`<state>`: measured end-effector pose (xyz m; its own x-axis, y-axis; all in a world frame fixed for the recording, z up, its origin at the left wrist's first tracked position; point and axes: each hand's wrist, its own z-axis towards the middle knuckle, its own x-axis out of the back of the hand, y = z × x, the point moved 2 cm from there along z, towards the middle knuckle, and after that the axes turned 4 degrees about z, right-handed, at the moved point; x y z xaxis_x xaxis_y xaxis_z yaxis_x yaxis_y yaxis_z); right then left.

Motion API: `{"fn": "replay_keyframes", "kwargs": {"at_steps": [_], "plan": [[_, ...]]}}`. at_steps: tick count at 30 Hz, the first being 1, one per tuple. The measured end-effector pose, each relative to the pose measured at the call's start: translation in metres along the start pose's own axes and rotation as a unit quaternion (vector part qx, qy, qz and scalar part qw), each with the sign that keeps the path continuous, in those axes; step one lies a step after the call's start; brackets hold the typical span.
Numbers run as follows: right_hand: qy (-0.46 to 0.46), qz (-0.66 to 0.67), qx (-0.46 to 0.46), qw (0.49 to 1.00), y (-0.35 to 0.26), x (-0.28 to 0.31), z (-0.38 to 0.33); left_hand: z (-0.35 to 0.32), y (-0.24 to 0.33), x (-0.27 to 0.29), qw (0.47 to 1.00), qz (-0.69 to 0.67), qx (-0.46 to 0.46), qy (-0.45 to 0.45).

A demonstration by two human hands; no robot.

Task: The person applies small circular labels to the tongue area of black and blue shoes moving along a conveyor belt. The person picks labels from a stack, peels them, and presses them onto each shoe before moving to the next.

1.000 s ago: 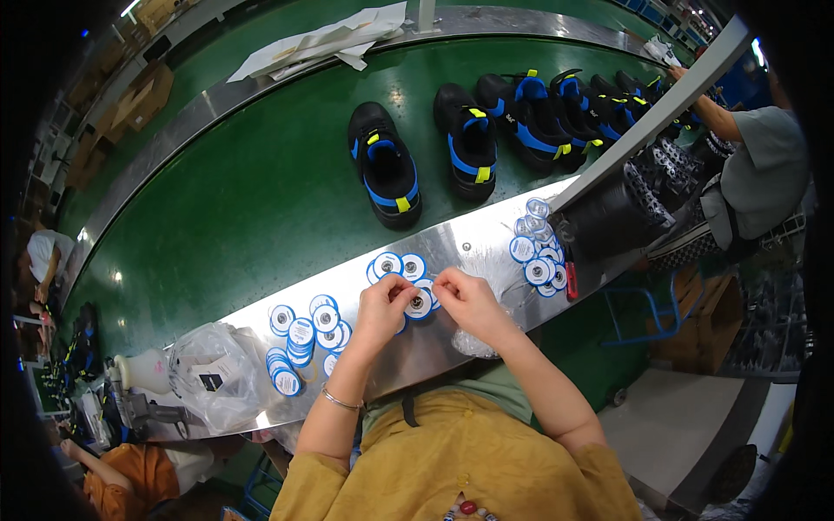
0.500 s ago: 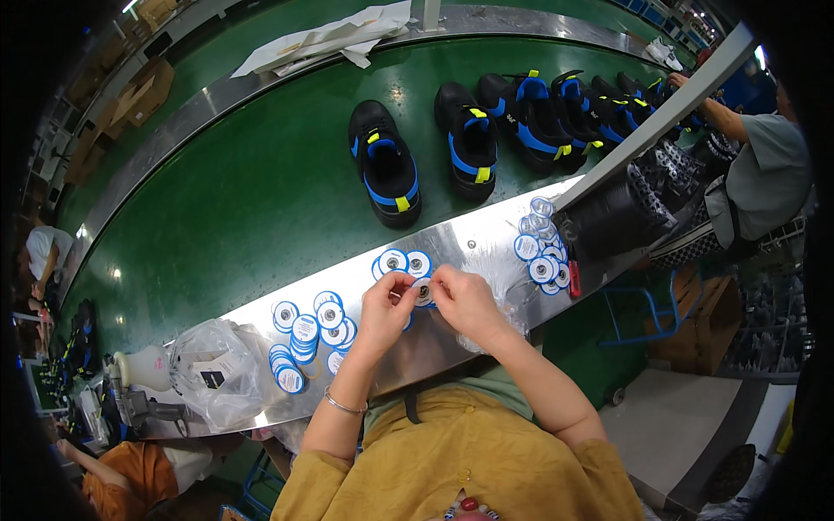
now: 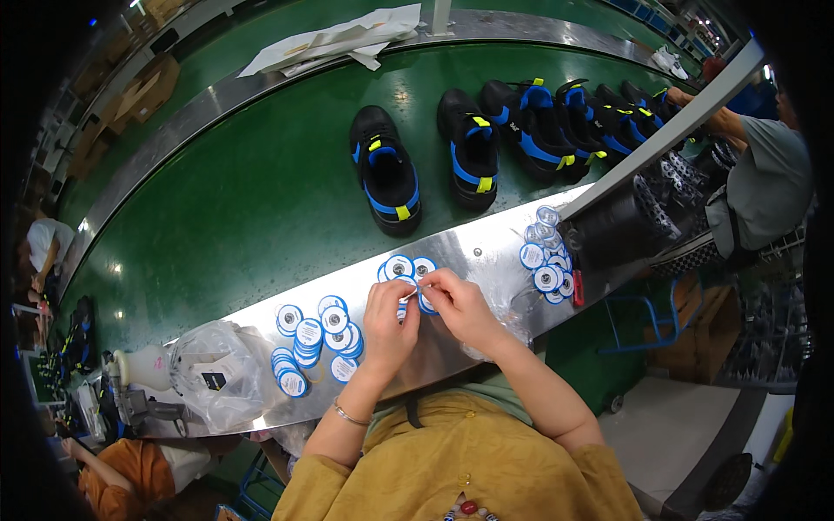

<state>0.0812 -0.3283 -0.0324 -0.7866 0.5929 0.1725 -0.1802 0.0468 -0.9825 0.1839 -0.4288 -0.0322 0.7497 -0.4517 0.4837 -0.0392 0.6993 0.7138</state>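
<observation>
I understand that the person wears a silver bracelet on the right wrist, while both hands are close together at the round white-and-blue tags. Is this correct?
Not quite: the head view shows the silver bracelet on the left wrist. The left hand and right hand are indeed close together at the round tags.

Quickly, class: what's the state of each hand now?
Left hand: closed in a pinch; anything held cannot be told.
Right hand: closed, fingertips pinched; anything held cannot be told.
</observation>
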Motion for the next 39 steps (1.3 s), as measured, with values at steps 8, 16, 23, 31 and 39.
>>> {"fn": "replay_keyframes", "kwargs": {"at_steps": [8, 16, 23, 31, 39], "plan": [[-0.049, 0.136, -0.029, 0.989, 0.000, 0.005, 0.002, 0.001, 0.000, 0.005, 0.991, 0.082, -0.091, 0.048], [-0.082, -0.046, 0.087, 0.992, -0.013, 0.015, 0.013, 0.009, -0.010, 0.012, 0.961, -0.230, 0.110, -0.103], [-0.089, -0.057, 0.066, 0.992, -0.011, 0.009, 0.029, 0.016, -0.028, 0.006, 0.960, -0.184, 0.177, -0.118], [0.001, -0.147, 0.045, 0.988, -0.008, 0.020, 0.062, 0.052, -0.050, -0.006, 0.958, -0.189, 0.216, -0.014], [0.058, -0.334, 0.132, 0.931, 0.008, 0.024, 0.097, 0.068, -0.080, -0.025, 0.827, -0.379, 0.414, -0.014]]}}
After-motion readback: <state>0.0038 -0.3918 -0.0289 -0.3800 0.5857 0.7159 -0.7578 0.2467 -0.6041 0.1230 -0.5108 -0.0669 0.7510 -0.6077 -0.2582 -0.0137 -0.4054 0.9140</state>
